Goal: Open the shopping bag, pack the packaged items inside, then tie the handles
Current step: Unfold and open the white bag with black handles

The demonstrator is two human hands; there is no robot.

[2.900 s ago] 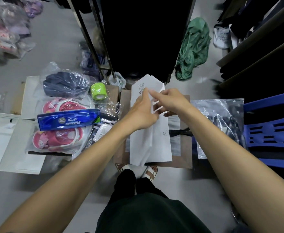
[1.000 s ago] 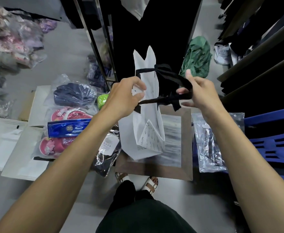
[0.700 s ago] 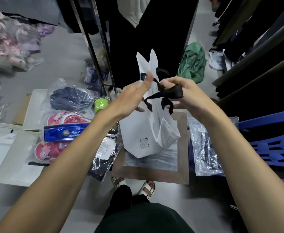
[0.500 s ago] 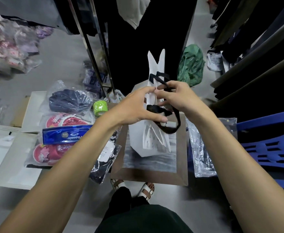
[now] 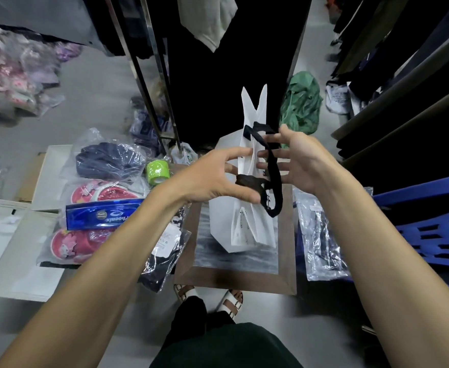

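A white paper shopping bag [image 5: 223, 219] with black ribbon handles [image 5: 273, 181] stands half-folded on a brown-framed board [image 5: 234, 281]. My left hand [image 5: 207, 181] grips its left side, thumb under one handle. My right hand [image 5: 300, 160] presses spread fingers against the bag's right side, with the other handle looped over them. Packaged items lie to the left: a navy garment [image 5: 106, 160], pink slippers [image 5: 98, 192], a blue packet [image 5: 104, 216], a dark garment pack [image 5: 165, 251]. Another clear pack [image 5: 321, 240] lies to the right.
A green tape roll [image 5: 157, 170] sits beside the packs. White flat boxes [image 5: 19, 261] lie at the left, a blue plastic chair [image 5: 430, 227] at the right. A metal clothes rack [image 5: 149, 75] and dark hanging clothes stand ahead, with a green bag [image 5: 301, 107] on the floor.
The bag went from lying flat to being held upright by its handles. Over the last half second my hands have spread apart on either side of the bag's top.
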